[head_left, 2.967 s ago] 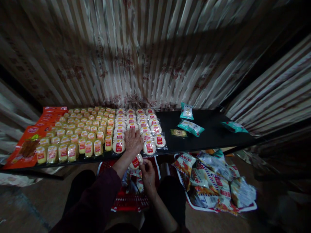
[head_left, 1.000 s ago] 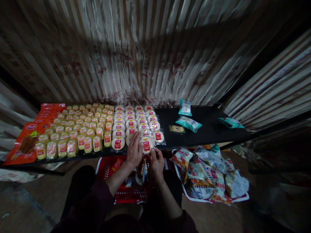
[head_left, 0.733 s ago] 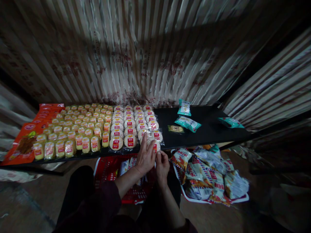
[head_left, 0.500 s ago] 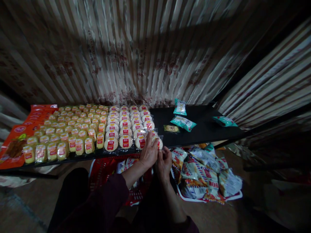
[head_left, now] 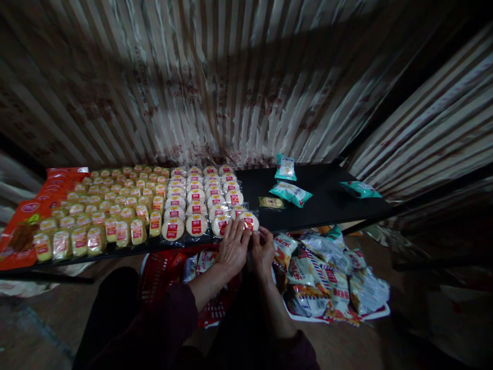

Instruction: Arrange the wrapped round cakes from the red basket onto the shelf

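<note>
Round white rice crackers in clear wrappers with red labels stand in overlapping rows on a black shelf point(head_left: 323, 174). At the front right of these rows is one wrapped rice cracker point(head_left: 248, 221). My left hand point(head_left: 233, 247) lies with fingers stretched out against its lower left side and the neighbouring rice cracker pack point(head_left: 221, 225). My right hand point(head_left: 263, 253) has its fingers curled together at the pack's lower right edge. They seem to pinch the wrapper there, though the fingertips are partly hidden.
Rows of small yellow wrapped cakes point(head_left: 115, 205) and orange snack bags point(head_left: 29, 216) fill the shelf's left. Green-and-white packets point(head_left: 290, 193) and a small yellowish packet point(head_left: 271, 202) lie to the right. Below are a red basket point(head_left: 157, 275) and a white-rimmed basket point(head_left: 308, 318) of snack bags.
My left hand has slid down and back a little, uncovering more of the front rice cracker. My right hand stays at the pack's lower right edge. The view has shifted slightly.
</note>
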Demonstrator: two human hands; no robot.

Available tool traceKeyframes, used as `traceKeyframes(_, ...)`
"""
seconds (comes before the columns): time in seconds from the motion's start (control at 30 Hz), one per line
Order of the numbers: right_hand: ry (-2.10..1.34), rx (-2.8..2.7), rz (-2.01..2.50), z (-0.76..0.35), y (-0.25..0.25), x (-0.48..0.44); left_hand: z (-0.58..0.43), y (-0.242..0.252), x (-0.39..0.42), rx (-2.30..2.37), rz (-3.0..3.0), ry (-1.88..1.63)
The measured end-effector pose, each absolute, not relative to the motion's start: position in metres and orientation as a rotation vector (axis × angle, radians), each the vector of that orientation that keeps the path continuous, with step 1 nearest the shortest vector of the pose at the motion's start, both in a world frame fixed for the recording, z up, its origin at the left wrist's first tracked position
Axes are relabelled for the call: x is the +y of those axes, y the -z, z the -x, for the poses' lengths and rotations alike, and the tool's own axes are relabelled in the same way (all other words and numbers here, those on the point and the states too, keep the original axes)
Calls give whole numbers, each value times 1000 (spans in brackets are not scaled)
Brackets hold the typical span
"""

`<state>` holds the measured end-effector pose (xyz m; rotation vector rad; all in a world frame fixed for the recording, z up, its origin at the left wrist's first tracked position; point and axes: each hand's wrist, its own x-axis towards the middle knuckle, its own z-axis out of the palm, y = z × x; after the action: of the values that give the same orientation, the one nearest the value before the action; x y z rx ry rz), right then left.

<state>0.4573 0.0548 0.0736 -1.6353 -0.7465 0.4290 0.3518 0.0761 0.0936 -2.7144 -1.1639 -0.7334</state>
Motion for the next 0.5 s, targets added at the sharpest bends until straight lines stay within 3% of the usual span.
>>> traceKeyframes(0.17,-343,-918,1714,-464,-73,56,-350,-88,78,-1133,2694,722)
traceKeyframes(0.37,108,-1220,1854,-465,-79,63,-351,-78,83,-1144,2679,718)
traceKeyframes(0.5,8,-1393,1804,-465,-84,76,-350,-76,85,-1180,2665,747)
